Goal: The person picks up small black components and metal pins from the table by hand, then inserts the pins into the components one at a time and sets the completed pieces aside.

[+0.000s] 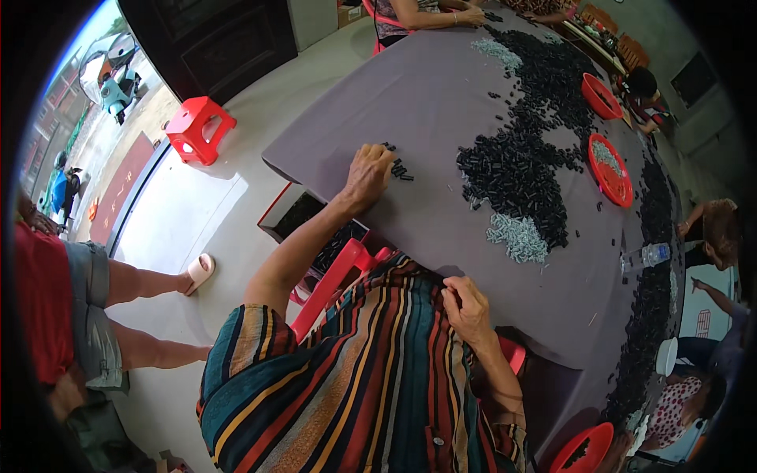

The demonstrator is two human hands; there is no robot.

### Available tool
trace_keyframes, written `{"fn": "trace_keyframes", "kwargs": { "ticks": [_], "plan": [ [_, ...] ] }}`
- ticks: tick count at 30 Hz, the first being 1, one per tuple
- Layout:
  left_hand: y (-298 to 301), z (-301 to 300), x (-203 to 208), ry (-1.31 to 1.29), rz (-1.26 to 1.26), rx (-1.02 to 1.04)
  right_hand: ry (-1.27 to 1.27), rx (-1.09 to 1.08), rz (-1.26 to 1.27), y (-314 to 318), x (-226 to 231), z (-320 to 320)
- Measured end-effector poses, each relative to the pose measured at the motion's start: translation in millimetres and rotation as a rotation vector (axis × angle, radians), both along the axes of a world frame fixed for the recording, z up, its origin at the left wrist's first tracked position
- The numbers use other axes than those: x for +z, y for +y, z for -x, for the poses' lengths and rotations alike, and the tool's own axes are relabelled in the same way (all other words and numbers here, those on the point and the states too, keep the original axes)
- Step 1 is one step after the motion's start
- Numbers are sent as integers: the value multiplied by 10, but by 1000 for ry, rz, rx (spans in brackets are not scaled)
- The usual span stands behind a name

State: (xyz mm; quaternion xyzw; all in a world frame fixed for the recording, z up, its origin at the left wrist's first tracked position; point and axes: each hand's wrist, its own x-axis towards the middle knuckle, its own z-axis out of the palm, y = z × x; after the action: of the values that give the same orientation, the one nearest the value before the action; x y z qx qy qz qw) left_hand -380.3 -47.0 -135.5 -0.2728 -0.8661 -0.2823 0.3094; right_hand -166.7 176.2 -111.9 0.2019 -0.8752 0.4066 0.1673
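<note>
My left hand [367, 178] rests at the left edge of the grey-covered table [418, 102], its fingers bent and pressed together. Several short black cylindrical pieces [400, 171] lie right beside its fingertips; whatever is under the fingers is hidden. Close to my body, above the table's near edge, my right hand [468, 309] is curled with thumb and forefinger together. Anything in that pinch is too small to make out. Beyond my hands spreads a big heap of black pieces [512, 173], with a pile of small light-grey pieces [517, 238] at its near side.
Red basins [610, 175] stand along the far right, one holding grey pieces. A clear bottle [645, 257] lies near another band of black pieces. Below the table's left edge sits an open box [296, 217]. Other people work around the table; a red stool [199, 130] stands by the doorway.
</note>
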Motion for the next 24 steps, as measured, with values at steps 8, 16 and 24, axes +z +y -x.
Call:
{"fn": "trace_keyframes", "kwargs": {
  "ticks": [8,16,24],
  "plan": [
    [564,-90,194,138,84,-222,56,-13,11,58,-8,31],
    [1409,-355,20,30,297,-179,68,22,-5,50,-19,35],
    [1369,-412,-50,-5,154,-257,69,24,-31,52,-54,70]
  ]
}}
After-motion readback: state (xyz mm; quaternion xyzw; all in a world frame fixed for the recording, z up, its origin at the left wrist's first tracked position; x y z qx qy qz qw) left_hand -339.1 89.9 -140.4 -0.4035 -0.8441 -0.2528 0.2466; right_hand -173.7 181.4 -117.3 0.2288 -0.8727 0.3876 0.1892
